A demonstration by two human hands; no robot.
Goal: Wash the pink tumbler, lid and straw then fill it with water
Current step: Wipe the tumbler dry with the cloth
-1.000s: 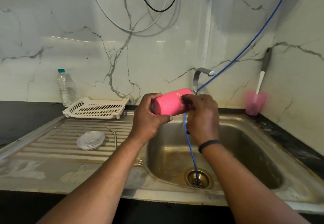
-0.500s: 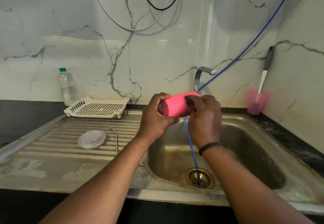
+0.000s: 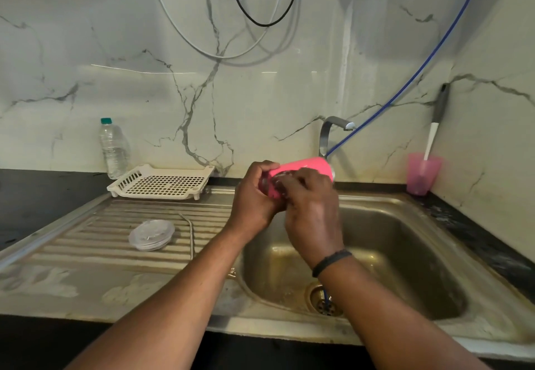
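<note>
In the head view, the pink tumbler [image 3: 307, 168] is held on its side above the back-left corner of the sink [image 3: 428, 242]. It is gripped at its near end by the left hand [image 3: 254, 199], with the fingers curled round it. The right hand [image 3: 311, 210] is laid over the body, fingers bent against it; compared with half a second ago it has slid from the far end toward the left hand, so rubbing of the outside is judged to be under way. The lid [image 3: 151, 235] and the straw [image 3: 189, 235] lie unchanged on the draining board [image 3: 86, 242], not yet washed. No water is seen at the tap [image 3: 333, 132]
</note>
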